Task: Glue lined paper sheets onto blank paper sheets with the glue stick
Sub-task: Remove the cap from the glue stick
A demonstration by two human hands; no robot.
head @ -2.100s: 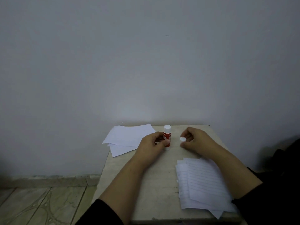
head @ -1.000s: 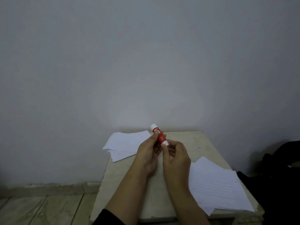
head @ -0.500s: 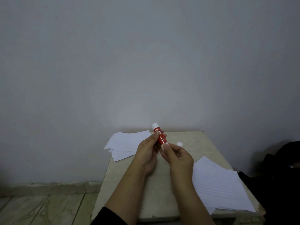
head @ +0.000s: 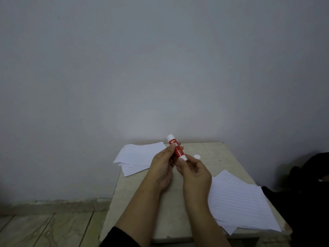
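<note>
A red glue stick (head: 176, 148) with white ends is held tilted above the small table (head: 210, 152). My left hand (head: 164, 165) grips its red body with fingers and thumb. My right hand (head: 193, 171) pinches the white lower end of the stick. A small white round cap (head: 196, 156) lies on the table just right of the hands. A stack of blank white sheets (head: 138, 156) lies at the table's far left corner. The pile of lined sheets (head: 238, 202) covers the right near part of the table.
A plain grey wall stands right behind the table. Tiled floor (head: 44, 229) shows at the lower left. Something dark (head: 306, 184) sits beside the table on the right. Bare tabletop shows between the two paper piles, under my forearms.
The glue stick stood on the table with my right hand holding the cap; now both hands hold the stick lifted and tilted. The cap lies on the table. The view shifted slightly.
</note>
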